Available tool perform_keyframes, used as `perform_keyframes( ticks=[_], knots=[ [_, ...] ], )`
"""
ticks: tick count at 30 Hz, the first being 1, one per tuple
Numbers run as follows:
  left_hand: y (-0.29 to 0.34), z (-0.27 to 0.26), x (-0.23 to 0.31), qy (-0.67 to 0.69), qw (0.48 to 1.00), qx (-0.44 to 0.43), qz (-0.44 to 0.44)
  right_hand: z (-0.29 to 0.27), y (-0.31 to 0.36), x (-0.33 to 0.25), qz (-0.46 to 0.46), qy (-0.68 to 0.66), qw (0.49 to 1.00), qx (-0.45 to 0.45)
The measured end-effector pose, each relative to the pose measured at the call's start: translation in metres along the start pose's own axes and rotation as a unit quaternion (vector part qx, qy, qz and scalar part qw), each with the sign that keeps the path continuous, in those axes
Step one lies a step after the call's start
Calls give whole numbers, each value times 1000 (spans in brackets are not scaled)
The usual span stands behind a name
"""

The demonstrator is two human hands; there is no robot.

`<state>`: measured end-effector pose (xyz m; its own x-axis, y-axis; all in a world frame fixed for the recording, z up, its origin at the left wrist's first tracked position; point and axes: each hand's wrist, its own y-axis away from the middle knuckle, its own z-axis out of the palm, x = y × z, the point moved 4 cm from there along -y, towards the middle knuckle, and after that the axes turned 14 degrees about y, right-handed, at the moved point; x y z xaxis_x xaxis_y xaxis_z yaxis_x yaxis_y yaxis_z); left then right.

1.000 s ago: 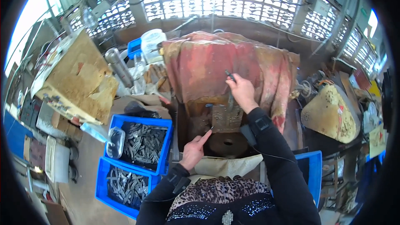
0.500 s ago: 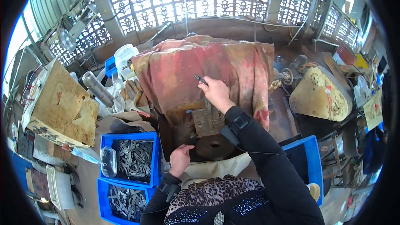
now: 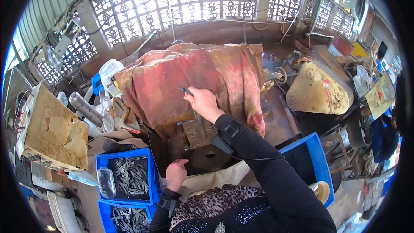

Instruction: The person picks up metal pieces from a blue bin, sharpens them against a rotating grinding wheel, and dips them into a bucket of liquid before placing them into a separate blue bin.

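My right hand [image 3: 204,105] is raised in front of the red-brown stained cloth [image 3: 181,75] and pinches a small, slim dark metal piece [image 3: 184,90], its end sticking out past the fingers to the upper left. Lower down, my left hand [image 3: 176,174] is beside the round brown disc with a centre hole [image 3: 197,159]. Its fingers are curled, one edge pointing toward the disc; whatever may be inside them is hidden. Between the hands sits a worn metal plate [image 3: 199,133], under the hanging cloth. Both wrists wear dark straps with small devices.
Two blue bins [image 3: 154,177] of dark metal pieces stand on the left, a clear plastic container [image 3: 106,183] at their edge. Another blue bin [image 3: 319,155], with a pale cup [image 3: 320,191], is on the right. A stained box [image 3: 54,125] and a rounded yellowish cover [image 3: 317,90] flank the cloth.
The whole view has shifted, so the scene sits further left in the picture. My right hand still pinches the metal piece before the cloth; the left stays by the disc.
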<state>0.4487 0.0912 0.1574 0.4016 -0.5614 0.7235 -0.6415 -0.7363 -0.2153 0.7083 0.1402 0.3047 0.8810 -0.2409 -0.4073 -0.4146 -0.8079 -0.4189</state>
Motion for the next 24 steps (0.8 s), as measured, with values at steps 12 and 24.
perform_keyframes(
  ticks=[12,24],
  knots=[
    [13,8,-5,-10,1000,2,-16,5,13,6,0,-6,1000,5],
    [0,9,-13,-17,998,54,-12,14,-9,9,-48,-55,997,2]
  ],
)
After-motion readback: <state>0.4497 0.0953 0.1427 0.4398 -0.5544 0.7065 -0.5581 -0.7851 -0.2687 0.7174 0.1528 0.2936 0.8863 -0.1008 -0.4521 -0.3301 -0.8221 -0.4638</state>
